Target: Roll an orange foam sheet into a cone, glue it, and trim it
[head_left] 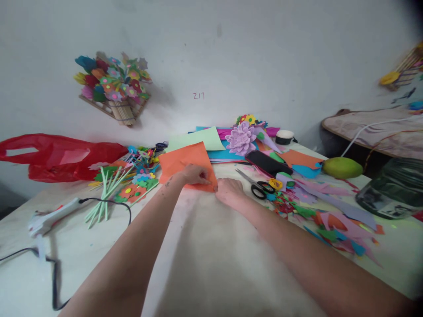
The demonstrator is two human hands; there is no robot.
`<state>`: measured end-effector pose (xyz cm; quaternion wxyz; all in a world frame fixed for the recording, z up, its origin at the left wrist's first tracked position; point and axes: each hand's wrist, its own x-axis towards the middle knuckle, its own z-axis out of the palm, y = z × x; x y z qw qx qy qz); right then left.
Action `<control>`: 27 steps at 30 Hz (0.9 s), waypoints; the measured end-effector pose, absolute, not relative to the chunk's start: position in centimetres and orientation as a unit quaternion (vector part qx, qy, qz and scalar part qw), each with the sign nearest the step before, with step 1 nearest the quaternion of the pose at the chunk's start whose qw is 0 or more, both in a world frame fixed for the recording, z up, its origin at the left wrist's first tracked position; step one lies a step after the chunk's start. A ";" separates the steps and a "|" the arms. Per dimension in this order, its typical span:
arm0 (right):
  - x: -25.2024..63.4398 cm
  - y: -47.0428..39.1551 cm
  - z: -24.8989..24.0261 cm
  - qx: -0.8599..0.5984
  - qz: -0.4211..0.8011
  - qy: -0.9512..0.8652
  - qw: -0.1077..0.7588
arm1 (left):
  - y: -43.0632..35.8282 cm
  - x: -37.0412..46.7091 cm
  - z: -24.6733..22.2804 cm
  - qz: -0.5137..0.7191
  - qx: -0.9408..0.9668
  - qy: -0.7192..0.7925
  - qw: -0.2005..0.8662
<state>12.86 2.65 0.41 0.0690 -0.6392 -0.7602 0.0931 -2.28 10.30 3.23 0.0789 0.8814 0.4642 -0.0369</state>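
Observation:
An orange craft sheet (180,160) lies in front of me at the middle of the table, its far edge slightly raised over a pale green sheet (194,140). My left hand (196,174) is on the sheet's near right part, fingers bent and thumb close to the index finger, gripping near the edge. At the sheet's near right corner, my right hand (228,188) is closed, its fingertips pinching the corner. Just right of that hand lies a pair of scissors (259,187) with black handles.
On the left are a glue gun (54,215) with its cord, pale green sticks (104,196), foam flowers (134,191) and a red plastic bag (72,154). To the right are a phone (269,164), coloured scraps (340,229), a green-yellow fruit (343,167) and a glass jar (393,189). A lilac flower (242,138) stands behind.

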 end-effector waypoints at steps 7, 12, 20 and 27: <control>12.7 2.4 0.2 -0.634 0.039 -0.769 0.072 | 10.4 -2.4 2.9 -0.031 0.889 0.451 0.072; 12.7 2.3 0.0 -0.629 0.021 -0.774 0.072 | 10.3 -2.7 2.8 -0.026 0.885 0.459 0.079; 12.7 2.4 0.0 -0.631 0.023 -0.771 0.080 | 10.4 -3.8 3.2 -0.014 0.891 0.454 0.002; 12.8 2.2 0.3 -0.634 0.030 -0.769 0.074 | 10.6 -4.5 2.9 0.013 0.869 0.495 -0.016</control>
